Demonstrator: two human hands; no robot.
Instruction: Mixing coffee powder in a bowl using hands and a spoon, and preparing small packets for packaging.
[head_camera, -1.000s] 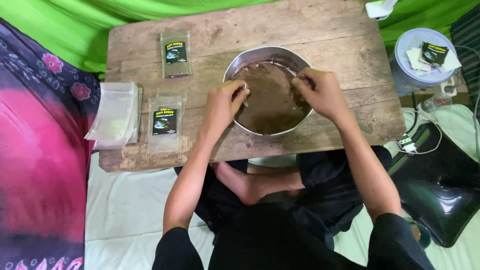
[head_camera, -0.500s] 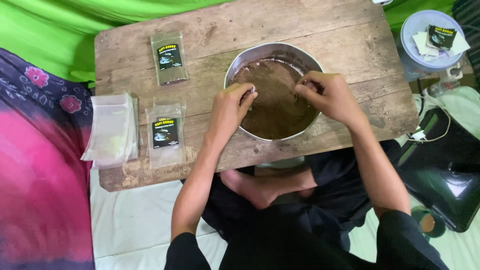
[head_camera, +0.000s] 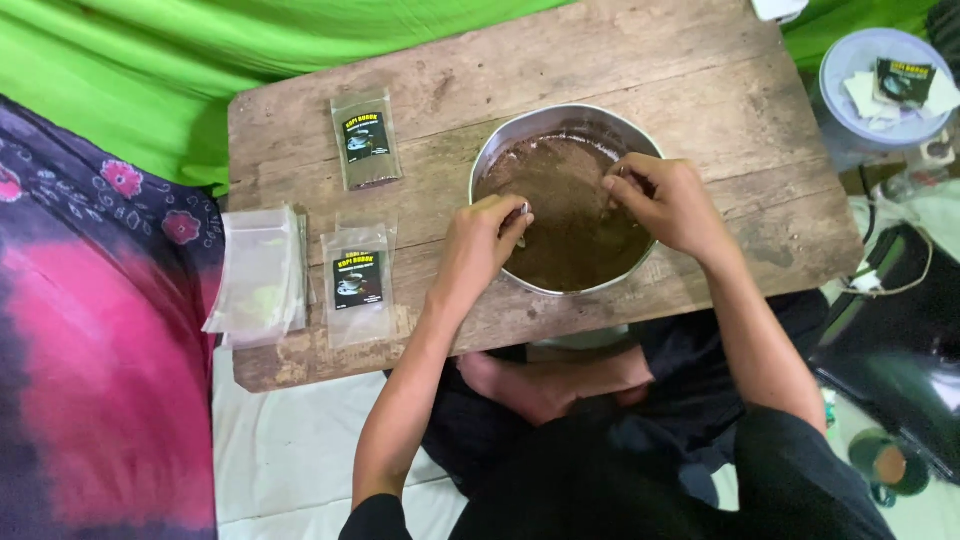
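— Bowl (head_camera: 500, 150), round, metal, filled with brown powder (head_camera: 570, 220): we log it right of centre in the frame, standing on the wooden table (head_camera: 640, 60). Where do we place the hands?

— We enter both over the bowl. Left hand (head_camera: 478, 245) at the bowl's left rim, fingers curled shut and pinching something small and pale; we cannot tell what it is. Right hand (head_camera: 672, 205) at the upper right of the powder, fingers bent together, tips pinched; what they grip, we cannot tell.

— And the rest of the tabletop?

— We list one filled dark packet (head_camera: 366, 140) at upper centre-left, one clear labelled packet (head_camera: 358, 282) below it, and a stack of clear empty bags (head_camera: 260, 275) just beside that, at the table's left edge. Off the table, upper right corner: a pale round lid (head_camera: 850, 60) carrying another labelled packet (head_camera: 903, 80).
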